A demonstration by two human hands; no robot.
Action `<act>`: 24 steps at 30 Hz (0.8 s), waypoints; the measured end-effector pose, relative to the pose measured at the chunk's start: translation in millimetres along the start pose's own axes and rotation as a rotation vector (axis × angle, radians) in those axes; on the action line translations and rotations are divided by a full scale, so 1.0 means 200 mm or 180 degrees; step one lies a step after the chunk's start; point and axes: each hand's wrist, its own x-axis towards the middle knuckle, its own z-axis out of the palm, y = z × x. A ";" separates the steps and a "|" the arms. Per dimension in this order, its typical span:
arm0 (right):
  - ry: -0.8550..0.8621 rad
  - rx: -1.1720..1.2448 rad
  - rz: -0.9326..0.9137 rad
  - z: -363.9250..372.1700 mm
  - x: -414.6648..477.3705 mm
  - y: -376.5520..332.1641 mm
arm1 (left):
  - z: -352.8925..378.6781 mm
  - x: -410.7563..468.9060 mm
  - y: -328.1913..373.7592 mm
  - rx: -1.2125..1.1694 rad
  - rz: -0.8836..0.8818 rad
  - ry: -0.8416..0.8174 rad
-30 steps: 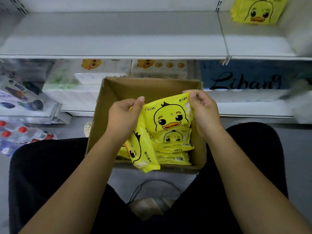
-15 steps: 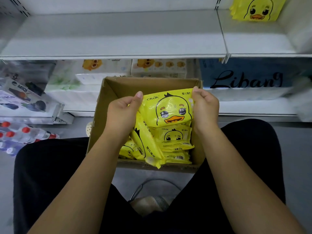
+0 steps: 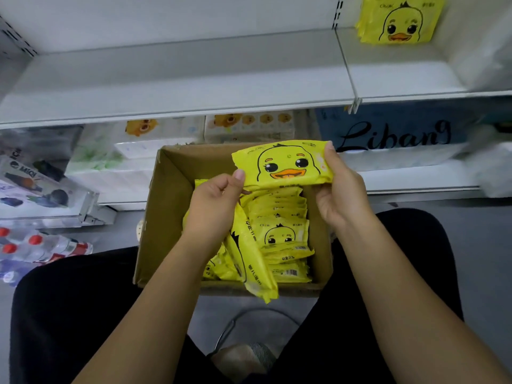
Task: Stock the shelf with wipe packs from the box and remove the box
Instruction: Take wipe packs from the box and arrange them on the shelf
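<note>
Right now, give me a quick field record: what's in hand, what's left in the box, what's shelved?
held pack: yellow duck wipe pack, above the box
left hand: pinches its lower-left corner
right hand: grips its right end
packs in box: many, one leaning over the near rim
shelf: shelved packs at far right

wide bare shelf board (image 3: 180,79) above the box (image 3: 166,214), stacked duck packs (image 3: 399,20) beyond the divider (image 3: 346,67) at right

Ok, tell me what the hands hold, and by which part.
One yellow duck wipe pack: left hand pinches its lower-left corner, right hand holds its right end.
</note>
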 end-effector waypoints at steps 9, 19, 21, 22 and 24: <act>-0.0231 -0.0697 -0.0940 0.01 0.22 -0.33 | 0.23 0.28 0.29 -0.0315 0.0620 0.0592; -0.0431 -0.0326 -0.1407 -0.01 0.63 -0.71 | 0.50 0.73 0.51 0.0092 0.0713 0.0247; -0.0401 -0.0322 -0.1453 -0.04 0.72 -0.76 | 0.53 0.84 0.58 0.0412 0.0743 -0.0160; -0.0387 -0.0316 -0.1463 -0.07 0.76 -0.77 | 0.54 0.90 0.62 0.0525 0.0722 -0.0384; -0.0368 -0.0275 -0.1452 -0.11 0.83 -0.77 | 0.57 1.02 0.68 0.0626 0.0614 -0.0815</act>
